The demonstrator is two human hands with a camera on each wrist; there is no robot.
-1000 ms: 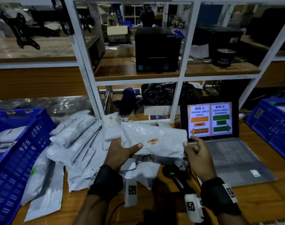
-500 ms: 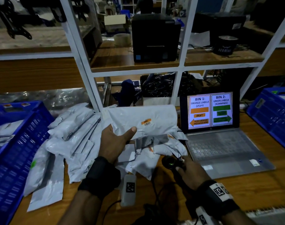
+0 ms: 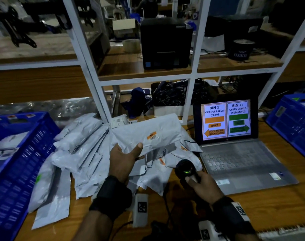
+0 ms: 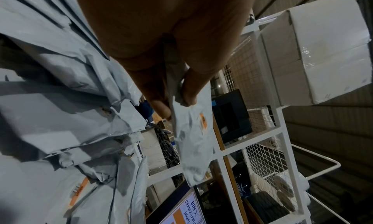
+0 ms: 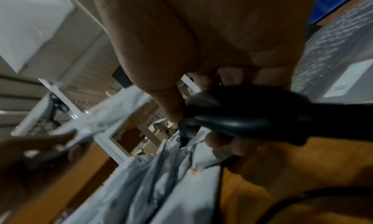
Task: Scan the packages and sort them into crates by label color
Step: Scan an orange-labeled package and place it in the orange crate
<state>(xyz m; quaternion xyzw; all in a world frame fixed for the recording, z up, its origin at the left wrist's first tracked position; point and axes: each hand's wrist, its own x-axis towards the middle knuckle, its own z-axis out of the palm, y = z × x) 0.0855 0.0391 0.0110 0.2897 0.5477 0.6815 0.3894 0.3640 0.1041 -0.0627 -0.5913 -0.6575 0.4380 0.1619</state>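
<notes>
Black scanner gripped in R hand, fingers curled round handle, thumb on top. L hand just beyond pinches grey package, thumb on top, fingers under; orange label up, above pile.

we hold a grey package in our left hand, thumb on top, its orange label facing up, above the pile of grey packages on the table. our right hand grips a black scanner showing a green light. a laptop stands just right of the pile, and a blue crate sits at each side.
</notes>
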